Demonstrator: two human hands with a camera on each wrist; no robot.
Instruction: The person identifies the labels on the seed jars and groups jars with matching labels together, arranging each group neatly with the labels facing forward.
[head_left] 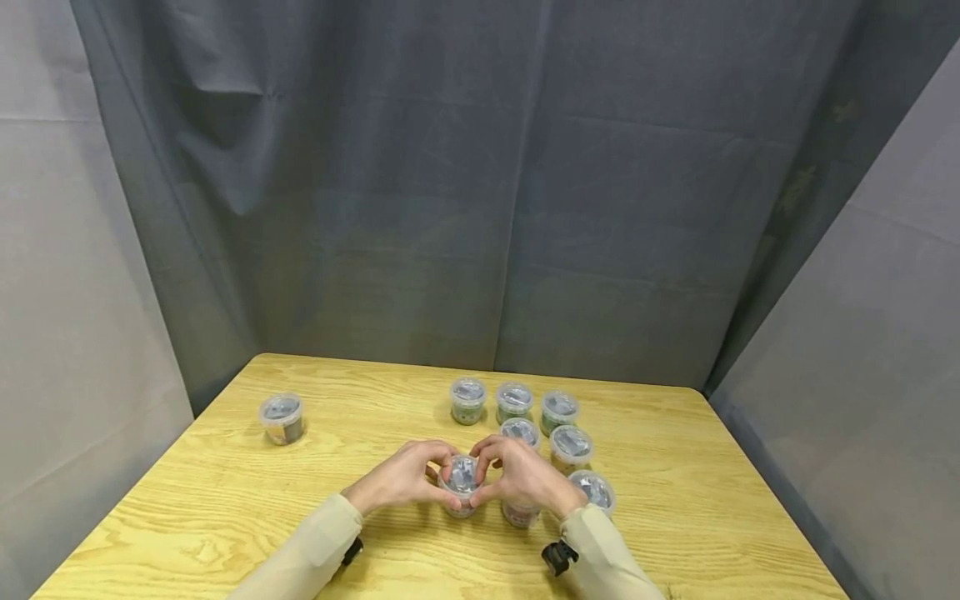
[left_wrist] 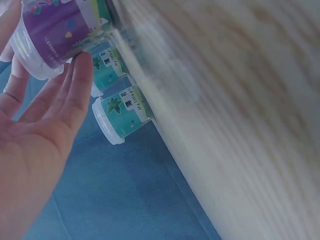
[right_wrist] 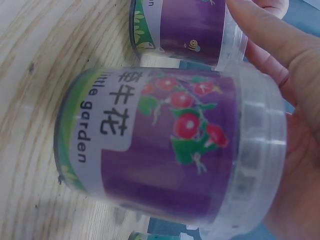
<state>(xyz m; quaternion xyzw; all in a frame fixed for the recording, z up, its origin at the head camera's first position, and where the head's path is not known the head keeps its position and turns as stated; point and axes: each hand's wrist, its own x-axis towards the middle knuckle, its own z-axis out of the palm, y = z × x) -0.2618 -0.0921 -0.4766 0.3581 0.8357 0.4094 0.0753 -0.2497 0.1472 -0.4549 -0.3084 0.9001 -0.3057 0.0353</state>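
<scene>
A small clear-lidded cup (head_left: 461,477) with a purple label stands between both hands near the front of the table. My left hand (head_left: 411,477) holds its left side, thumb in front and fingers behind. From the other side my right hand (head_left: 521,477) grips the lid's edge between thumb and fingers. The left wrist view shows the purple-labelled cup (left_wrist: 65,32) at the left fingertips. In the right wrist view the held cup (right_wrist: 192,30) is at the top, and another purple cup (right_wrist: 165,145) with flower pictures stands close under the right hand.
Several more lidded cups stand behind and right of the hands, among them a back-row cup (head_left: 468,402) and a right-hand one (head_left: 572,447). A lone cup (head_left: 282,418) stands far left. Dark curtains (head_left: 480,208) hang behind the wooden table (head_left: 225,517).
</scene>
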